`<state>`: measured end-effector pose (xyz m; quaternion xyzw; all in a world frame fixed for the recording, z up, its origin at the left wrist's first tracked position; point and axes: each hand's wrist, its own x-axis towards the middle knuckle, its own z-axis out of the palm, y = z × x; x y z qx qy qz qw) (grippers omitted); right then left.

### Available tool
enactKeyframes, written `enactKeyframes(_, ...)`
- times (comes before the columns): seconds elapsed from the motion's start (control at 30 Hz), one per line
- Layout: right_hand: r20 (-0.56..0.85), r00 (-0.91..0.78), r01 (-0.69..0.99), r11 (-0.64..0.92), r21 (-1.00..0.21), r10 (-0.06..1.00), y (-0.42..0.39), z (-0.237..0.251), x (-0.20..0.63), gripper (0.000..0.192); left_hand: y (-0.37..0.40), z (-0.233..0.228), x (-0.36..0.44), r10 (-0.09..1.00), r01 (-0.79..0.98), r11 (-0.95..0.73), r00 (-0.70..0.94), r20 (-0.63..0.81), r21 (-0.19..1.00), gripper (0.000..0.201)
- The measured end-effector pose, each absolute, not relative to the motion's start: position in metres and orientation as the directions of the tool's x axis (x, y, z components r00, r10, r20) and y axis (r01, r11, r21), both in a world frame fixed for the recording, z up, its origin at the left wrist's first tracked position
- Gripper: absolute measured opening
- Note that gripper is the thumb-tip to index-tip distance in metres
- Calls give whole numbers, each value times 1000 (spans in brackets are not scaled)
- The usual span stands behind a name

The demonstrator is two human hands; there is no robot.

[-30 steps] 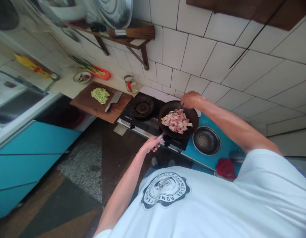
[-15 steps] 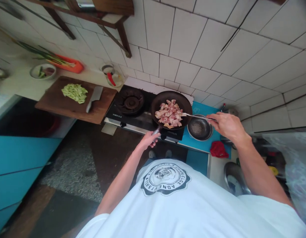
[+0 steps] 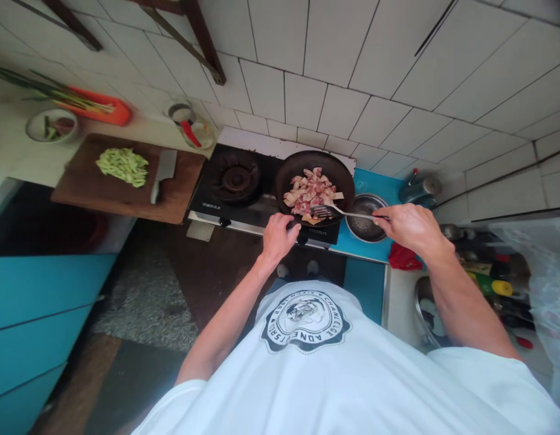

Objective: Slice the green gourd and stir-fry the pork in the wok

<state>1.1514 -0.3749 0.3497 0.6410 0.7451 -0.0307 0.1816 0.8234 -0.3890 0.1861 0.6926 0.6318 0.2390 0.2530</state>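
Note:
A dark frying pan (image 3: pixel 284 166) sits on the right burner, holding a heap of raw meat pieces (image 3: pixel 309 188). At the pan's near side my left hand (image 3: pixel 278 237) is closed around its handle, most of which the fingers hide. My right hand (image 3: pixel 409 226) grips a slotted metal spatula (image 3: pixel 361 215) by its handle end. The slotted head rests on the front right of the meat, and one pale piece lies just behind it. Right of the pan, below the spatula's shaft, stands a metal bowl (image 3: pixel 366 232).
Left of the gas stove (image 3: pixel 268 211), a cutting board (image 3: pixel 80 187) carries chopped green vegetable (image 3: pixel 123 167) and a cleaver (image 3: pixel 166 166). Behind it are a bowl (image 3: pixel 35 130), an orange tray (image 3: pixel 122 112) and a red-handled ladle (image 3: pixel 189 134). A red cloth (image 3: pixel 404 258) and bottles (image 3: pixel 490 284) lie right.
My left hand has shifted up the handle, closer to the pan. The spatula's head has turned and moved down to the pan's front right. The view has tilted slightly.

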Motion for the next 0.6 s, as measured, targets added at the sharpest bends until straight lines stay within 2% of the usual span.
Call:
enactKeyframes(0.1,-344,-114,958,195,211,932,-365,340,1144,36,-366,195,844,960,777,-238,281,17,583,22)
enactKeyframes(0.2,-374,-133,969,199,145,918,-351,317,1145,37,-345,195,864,929,811,-286,366,-61,510,20)
enactKeyframes(0.3,-419,-178,979,205,18,890,-342,296,1160,37,-332,192,872,930,869,-251,339,-144,427,26)
enactKeyframes(0.5,-453,-211,976,157,-154,866,-336,266,1189,36,-321,190,856,940,915,-208,285,-188,347,35)
enactKeyframes(0.6,-496,-267,942,115,-316,826,-329,249,1192,31,-322,187,851,945,926,-198,267,-188,320,33)
